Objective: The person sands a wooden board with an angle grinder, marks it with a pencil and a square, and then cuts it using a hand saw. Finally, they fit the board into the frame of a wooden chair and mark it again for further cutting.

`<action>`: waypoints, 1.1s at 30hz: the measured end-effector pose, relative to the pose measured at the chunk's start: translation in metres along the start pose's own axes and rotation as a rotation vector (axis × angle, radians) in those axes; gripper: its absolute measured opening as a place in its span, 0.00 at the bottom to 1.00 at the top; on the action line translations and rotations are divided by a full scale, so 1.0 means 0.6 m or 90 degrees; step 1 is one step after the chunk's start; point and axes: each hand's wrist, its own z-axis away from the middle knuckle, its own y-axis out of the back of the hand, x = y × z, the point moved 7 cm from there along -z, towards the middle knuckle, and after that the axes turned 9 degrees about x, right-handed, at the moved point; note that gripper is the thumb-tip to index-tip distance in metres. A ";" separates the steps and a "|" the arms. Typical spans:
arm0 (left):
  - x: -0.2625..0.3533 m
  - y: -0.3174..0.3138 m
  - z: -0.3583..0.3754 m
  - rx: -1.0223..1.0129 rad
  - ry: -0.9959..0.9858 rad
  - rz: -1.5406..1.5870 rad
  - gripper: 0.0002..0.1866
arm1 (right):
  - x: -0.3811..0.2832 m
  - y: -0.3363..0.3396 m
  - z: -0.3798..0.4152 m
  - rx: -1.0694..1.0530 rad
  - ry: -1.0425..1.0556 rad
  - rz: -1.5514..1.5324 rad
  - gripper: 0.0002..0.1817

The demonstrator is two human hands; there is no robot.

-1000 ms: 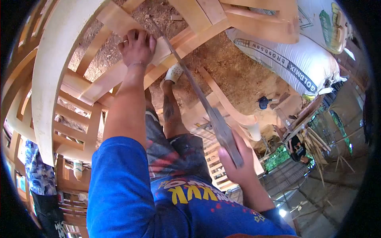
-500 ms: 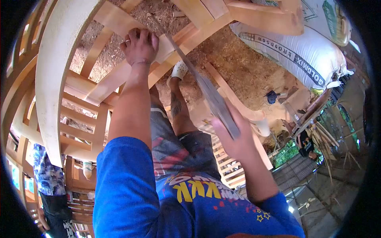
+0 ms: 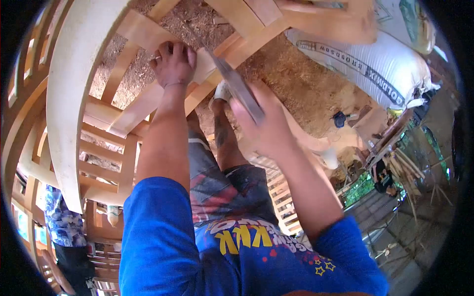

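Observation:
My left hand (image 3: 174, 64) presses on a pale wooden slat (image 3: 143, 106) of a wooden frame, its fingers curled over the slat near its far end. In my right hand (image 3: 264, 118) is a handsaw (image 3: 237, 86), seen nearly edge-on, its long narrow blade pointing away past my left fingers. The blade crosses the slat just right of my left hand; motion blur hides where it touches. A wider curved frame rail (image 3: 269, 37) runs beyond the saw.
A large curved wooden piece (image 3: 81, 89) rises at left beside slatted furniture (image 3: 101, 158). White printed sacks (image 3: 365, 64) lie at upper right. Sawdust covers the ground (image 3: 296, 79). One person (image 3: 64, 217) stands at lower left, another (image 3: 382, 177) farther off at right.
My right hand has pushed the handsaw forward and to the left, toward my left hand. The left hand stays in nearly the same place on the slat.

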 end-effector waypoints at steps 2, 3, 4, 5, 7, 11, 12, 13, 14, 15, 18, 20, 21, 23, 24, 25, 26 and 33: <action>-0.002 0.003 0.010 -0.021 0.007 -0.002 0.17 | 0.006 0.066 0.121 -0.015 -0.088 -0.047 0.33; -0.003 0.004 0.009 -0.035 0.008 0.001 0.17 | 0.006 0.103 0.185 -0.025 -0.106 -0.008 0.33; -0.002 0.002 0.002 -0.044 0.008 0.003 0.17 | 0.006 0.131 0.224 -0.032 -0.119 0.029 0.32; -0.004 0.000 0.000 -0.036 0.009 0.004 0.17 | 0.001 0.142 0.231 -0.038 -0.123 0.042 0.32; -0.004 -0.003 0.006 -0.028 0.001 0.006 0.17 | -0.006 0.150 0.243 -0.048 -0.143 0.063 0.31; -0.004 -0.009 -0.001 -0.025 -0.003 0.000 0.19 | 0.018 0.009 0.028 0.010 0.032 -0.068 0.26; -0.003 -0.010 -0.002 -0.025 -0.002 0.003 0.19 | 0.012 -0.029 -0.047 0.010 0.034 -0.044 0.25; -0.005 -0.007 0.005 -0.036 -0.002 0.001 0.19 | 0.010 -0.055 -0.086 0.003 0.025 -0.023 0.24; -0.008 -0.004 0.006 -0.047 0.002 -0.005 0.19 | 0.007 -0.060 -0.087 -0.012 0.011 -0.013 0.24; -0.007 -0.002 0.002 -0.056 0.008 -0.007 0.19 | -0.001 -0.058 -0.087 -0.024 -0.002 0.001 0.24; -0.001 0.001 -0.004 -0.046 0.010 -0.019 0.18 | 0.003 0.005 0.021 -0.005 0.017 -0.013 0.27; -0.002 0.002 0.014 -0.049 0.008 -0.022 0.18 | 0.026 0.075 0.147 0.006 -0.068 -0.064 0.30; -0.001 0.004 0.015 -0.051 0.008 -0.018 0.18 | 0.025 0.112 0.211 -0.019 -0.094 -0.010 0.31; -0.003 0.004 -0.001 -0.041 0.015 -0.008 0.17 | 0.010 0.143 0.234 -0.046 -0.112 0.049 0.31; -0.002 0.005 0.003 -0.048 0.018 -0.001 0.17 | 0.002 0.147 0.236 -0.052 -0.123 0.053 0.31; -0.001 0.004 0.004 -0.052 0.018 0.006 0.17 | -0.001 0.145 0.237 -0.055 -0.131 0.056 0.30; -0.002 0.004 0.001 -0.050 0.017 -0.003 0.17 | 0.010 0.120 0.200 -0.051 -0.095 0.007 0.29; -0.004 0.007 0.011 -0.048 0.018 0.004 0.18 | 0.013 -0.069 -0.111 -0.027 -0.040 -0.022 0.22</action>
